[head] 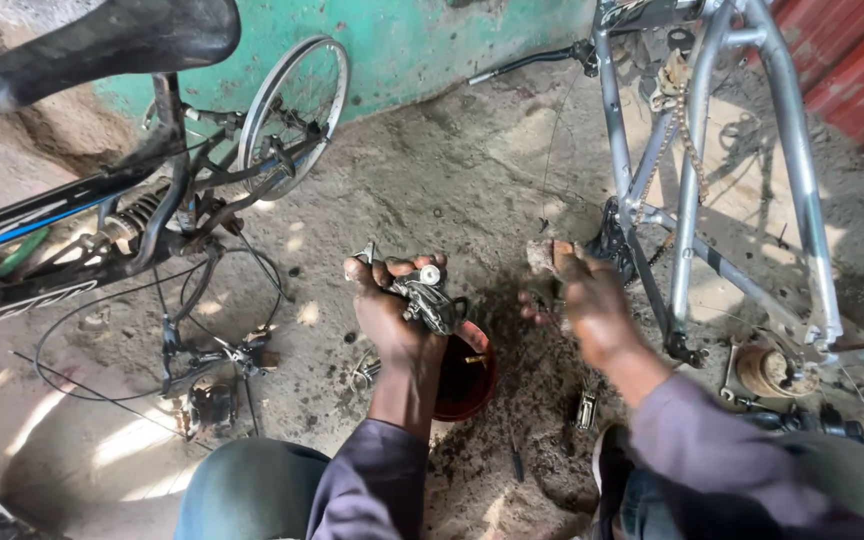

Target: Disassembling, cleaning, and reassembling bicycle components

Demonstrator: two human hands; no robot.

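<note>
Two hands are busy over the greasy concrete floor (432, 170), seen from the head camera looking straight down. The left hand (392, 310) is clenched around a rear derailleur (427, 298), holding it up just above a small red tub (472, 375) that sits on the ground between the knees (what's in the tub I can't make out, beyond something dark). The right hand (592, 305) hangs beside it, fingers loosely spread and blurred, gripping nothing I can see, near the bottom of a bare silver bicycle frame (797, 150) with a loose chain (687, 130) draped over it. Off to the left stands a black bicycle (102, 230) with cables trailing on the floor.

By my reckoning the step in hand is cleaning or checking the derailleur over the tub. The next move would call for the free right hand to steady or work the part while the left keeps a firm grip.
</note>
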